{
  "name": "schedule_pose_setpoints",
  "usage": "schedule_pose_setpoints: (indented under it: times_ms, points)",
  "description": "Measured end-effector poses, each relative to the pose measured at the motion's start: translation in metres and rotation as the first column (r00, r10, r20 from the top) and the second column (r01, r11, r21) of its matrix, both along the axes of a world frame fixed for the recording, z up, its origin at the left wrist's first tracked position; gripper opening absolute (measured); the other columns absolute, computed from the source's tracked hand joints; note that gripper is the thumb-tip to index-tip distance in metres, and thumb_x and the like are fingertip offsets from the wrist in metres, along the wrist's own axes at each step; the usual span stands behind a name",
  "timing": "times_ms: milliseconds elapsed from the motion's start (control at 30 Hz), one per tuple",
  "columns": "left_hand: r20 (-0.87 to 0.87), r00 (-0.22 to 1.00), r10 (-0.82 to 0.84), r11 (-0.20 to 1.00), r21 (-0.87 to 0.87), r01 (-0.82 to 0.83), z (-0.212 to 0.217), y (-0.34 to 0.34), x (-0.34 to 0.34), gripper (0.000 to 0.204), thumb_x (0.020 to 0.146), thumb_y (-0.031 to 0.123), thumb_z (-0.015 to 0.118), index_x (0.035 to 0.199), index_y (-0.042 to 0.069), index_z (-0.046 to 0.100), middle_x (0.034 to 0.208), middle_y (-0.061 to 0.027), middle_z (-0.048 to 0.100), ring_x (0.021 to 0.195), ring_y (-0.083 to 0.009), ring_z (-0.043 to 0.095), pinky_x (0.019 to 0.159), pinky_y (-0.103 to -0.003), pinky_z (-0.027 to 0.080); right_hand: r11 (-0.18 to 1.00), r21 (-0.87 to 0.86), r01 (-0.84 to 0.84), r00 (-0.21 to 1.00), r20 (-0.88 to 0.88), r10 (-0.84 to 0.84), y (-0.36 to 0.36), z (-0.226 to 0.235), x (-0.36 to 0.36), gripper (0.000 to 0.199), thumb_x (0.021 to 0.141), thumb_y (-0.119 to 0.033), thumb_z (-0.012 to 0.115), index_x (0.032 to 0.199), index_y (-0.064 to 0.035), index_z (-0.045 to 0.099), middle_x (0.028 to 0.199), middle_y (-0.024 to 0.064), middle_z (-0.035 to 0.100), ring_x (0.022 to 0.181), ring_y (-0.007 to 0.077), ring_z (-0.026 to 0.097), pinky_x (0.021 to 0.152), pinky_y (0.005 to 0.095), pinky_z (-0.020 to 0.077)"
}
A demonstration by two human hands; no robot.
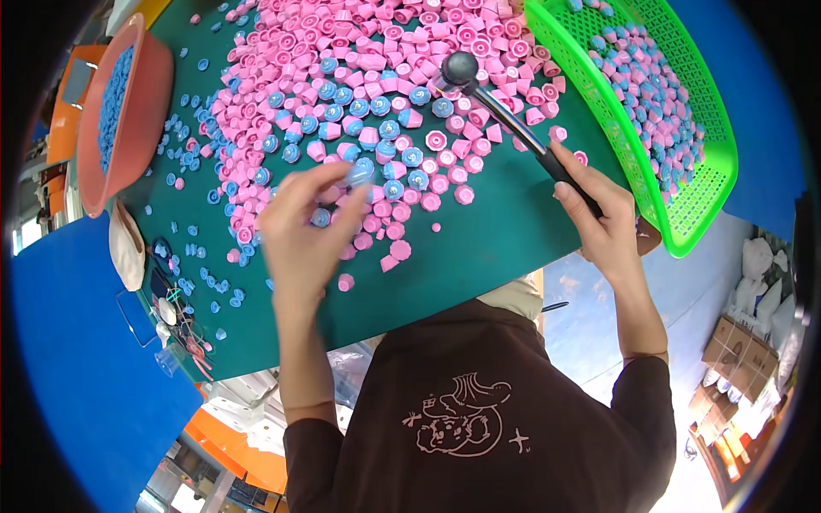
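A person's left hand [301, 224] is pinching a small blue cap [360, 172] between thumb and fingertips, fingers closed on it, just above the near edge of a spread of pink caps [368, 51]. The right hand [603, 224] is clamping its fingers around the dark handle of a black mallet [505, 111], whose round head is hovering at about 11 o'clock from that hand, over the pink pieces; whether it is touching them cannot be told. Both are working over a dark green table [487, 248]. Between the two hands a band of pink caps already fitted with blue tops [389, 130] is lying among bare pink ones, and a few strays are sitting alone toward the near edge. At 2 o'clock from the mallet head, a bright green mesh basket [684, 214] is holding finished pink-and-blue pieces, its rim lying just beside the right hand. At 10 o'clock from the left hand, an orange-red bowl [145, 111] is holding loose blue caps, with more blue caps scattered on the green surface below it. A cream-coloured dish [126, 248] is sitting at the table's left edge, at 9 o'clock from the left hand.
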State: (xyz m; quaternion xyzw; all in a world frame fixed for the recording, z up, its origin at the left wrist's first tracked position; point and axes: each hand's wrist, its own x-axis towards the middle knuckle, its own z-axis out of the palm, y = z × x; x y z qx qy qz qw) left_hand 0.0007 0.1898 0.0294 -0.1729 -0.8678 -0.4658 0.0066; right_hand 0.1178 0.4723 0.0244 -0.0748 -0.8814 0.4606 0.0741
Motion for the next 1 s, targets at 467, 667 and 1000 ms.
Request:
schedule_pose_setpoints:
  times_ms: [467, 667, 1000]
  points:
    - [-0.225, 0.918, -0.327, 0.925, -0.277, 0.262, -0.031, 0.056, -0.034, 0.023, 0.069, 0.015, 0.082, 0.088, 0.007, 0.071, 0.086, -0.0037, 0.062, 0.084, -0.023, 0.054, 0.076, -0.036, 0.043, 0.999, 0.003, -0.051, 0.989, 0.139, 0.05, 0.005, 0.002, 0.024, 0.042, 0.089, -0.005, 0.064, 0.13, -0.0039, 0.06, 0.071, 0.0062, 0.052, 0.062, 0.014, 0.047, 0.06, 0.0268, 0.0392]
    - [-0.244, 0.93, -0.275, 0.945, -0.245, 0.215, -0.019, 0.044, -0.035, 0.023, 0.068, 0.015, 0.082, 0.088, 0.008, 0.073, 0.087, -0.0051, 0.064, 0.086, -0.0246, 0.055, 0.077, -0.036, 0.045, 0.993, 0.082, -0.084, 0.996, 0.003, 0.084, -0.005, 0.008, 0.025, 0.042, 0.088, -0.002, 0.065, 0.129, -0.0054, 0.061, 0.068, 0.0078, 0.05, 0.06, 0.0158, 0.048, 0.057, 0.0289, 0.0401]
    - [-0.262, 0.912, 0.317, 0.875, -0.291, -0.387, 0.022, -0.115, -0.009, 0.011, 0.08, 0.01, 0.075, 0.09, 0.006, 0.073, 0.09, -0.0044, 0.068, 0.083, -0.0173, 0.059, 0.07, -0.029, 0.043, 0.99, 0.111, -0.083, 0.988, -0.119, 0.096, -0.001, -0.005, 0.018, 0.042, 0.09, -0.003, 0.062, 0.132, -0.0008, 0.058, 0.1, 0.0072, 0.068, 0.071, 0.0104, 0.051, 0.065, 0.0247, 0.0432]
